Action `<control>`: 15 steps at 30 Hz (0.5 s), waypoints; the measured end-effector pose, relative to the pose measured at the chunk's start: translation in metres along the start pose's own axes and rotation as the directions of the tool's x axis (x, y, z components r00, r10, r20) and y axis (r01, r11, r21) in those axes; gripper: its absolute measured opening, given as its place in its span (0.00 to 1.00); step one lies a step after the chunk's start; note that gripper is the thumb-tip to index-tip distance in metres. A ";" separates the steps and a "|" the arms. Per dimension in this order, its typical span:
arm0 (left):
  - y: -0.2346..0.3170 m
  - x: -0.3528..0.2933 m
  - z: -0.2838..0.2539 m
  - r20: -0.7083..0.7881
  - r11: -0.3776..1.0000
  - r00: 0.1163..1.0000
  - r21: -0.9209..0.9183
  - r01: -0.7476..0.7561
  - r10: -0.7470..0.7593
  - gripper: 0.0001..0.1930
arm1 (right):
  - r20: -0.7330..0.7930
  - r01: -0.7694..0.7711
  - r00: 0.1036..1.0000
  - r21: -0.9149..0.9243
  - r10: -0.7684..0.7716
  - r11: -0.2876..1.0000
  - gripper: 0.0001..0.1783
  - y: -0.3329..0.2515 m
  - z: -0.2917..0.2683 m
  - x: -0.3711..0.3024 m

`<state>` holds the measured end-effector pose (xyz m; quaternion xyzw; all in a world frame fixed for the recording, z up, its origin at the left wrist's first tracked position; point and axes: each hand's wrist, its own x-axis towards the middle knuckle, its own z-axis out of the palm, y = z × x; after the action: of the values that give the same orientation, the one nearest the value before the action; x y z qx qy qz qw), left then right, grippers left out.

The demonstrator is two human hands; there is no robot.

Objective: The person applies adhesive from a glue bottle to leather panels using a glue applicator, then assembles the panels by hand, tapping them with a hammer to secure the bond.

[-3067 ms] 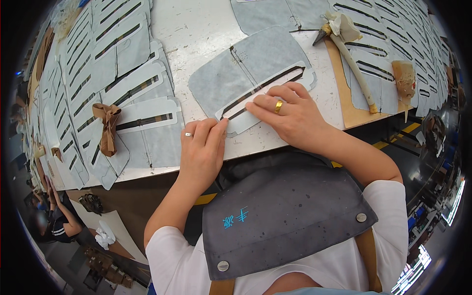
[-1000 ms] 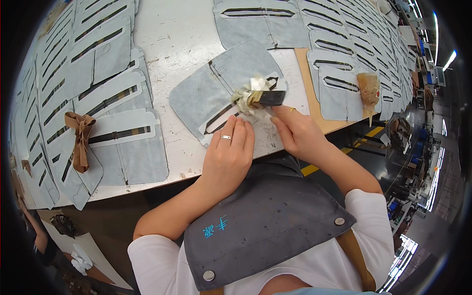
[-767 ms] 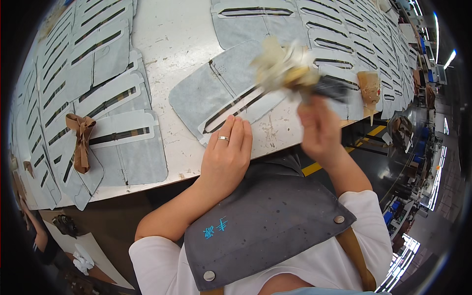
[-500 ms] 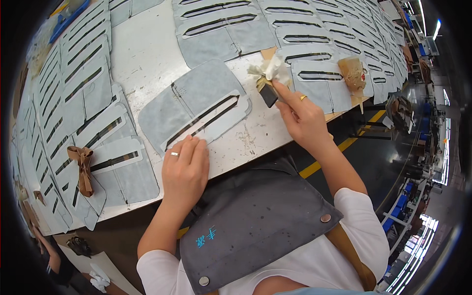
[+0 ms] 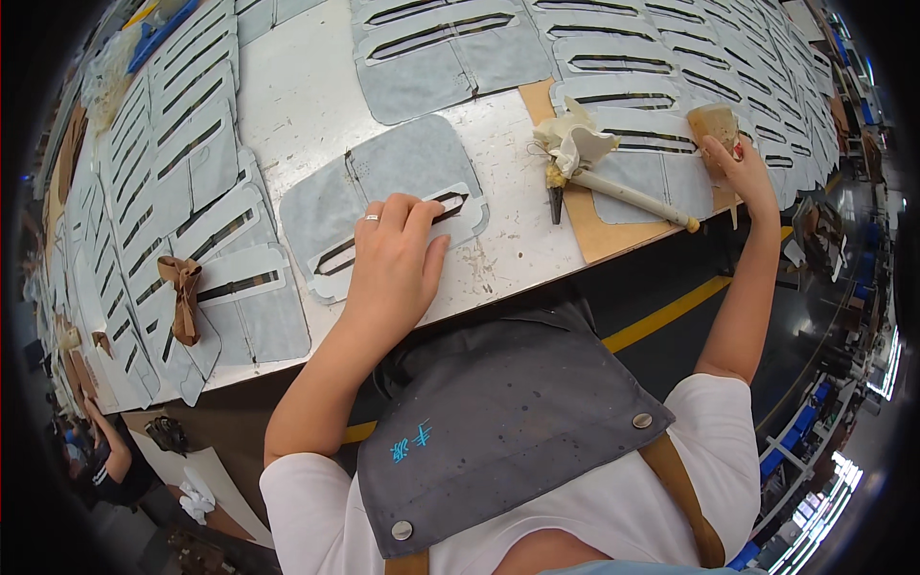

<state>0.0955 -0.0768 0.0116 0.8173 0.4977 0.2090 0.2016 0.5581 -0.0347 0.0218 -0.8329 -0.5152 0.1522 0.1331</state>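
A grey, rounded panel lies on the white table in front of me, with a long pointed slot framed by a paler strip. Across that strip rests my left hand, fingers laid on the slot and holding nothing. Out to the right, my right hand has its fingers around a tan, tape-covered container standing among the panels. Between the hands lies a hammer with a pale handle, a dark tip and whitish wrapping bunched around its head. Its handle crosses onto a brown board.
Overlapping rows of similar slotted panels cover the left and the far right of the white table. A twisted piece of brown paper sits on the left stack. The brown board reaches the table's front edge. Another person's arm shows at far left.
My right hand has let go of the hammer, which now lies on the board, and has moved right onto the tan container. My left hand has slid up and right along the panel.
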 end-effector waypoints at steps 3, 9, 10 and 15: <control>-0.003 0.004 0.001 0.039 0.999 0.998 -0.015 0.043 -0.042 0.11 | 0.222 -0.128 0.973 0.309 0.059 0.942 0.36 0.019 -0.007 0.014; -0.008 0.008 0.007 0.072 0.971 0.994 -0.222 0.090 -0.076 0.10 | 0.039 -0.091 0.987 0.936 0.157 0.341 0.37 0.072 -0.005 0.019; -0.010 0.009 0.009 0.062 0.969 0.994 -0.223 0.103 -0.092 0.09 | 0.087 -0.087 0.996 0.985 0.008 0.151 0.39 0.073 -0.007 0.016; -0.007 0.010 0.020 -0.017 0.976 0.995 -0.199 0.089 -0.095 0.07 | -0.105 0.068 0.980 0.974 -0.167 -0.218 0.52 -0.006 0.001 -0.047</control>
<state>0.1055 -0.0673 -0.0076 0.7665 0.5144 0.2585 0.2848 0.5329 -0.0747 0.0286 -0.3639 -0.2863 0.5083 0.7261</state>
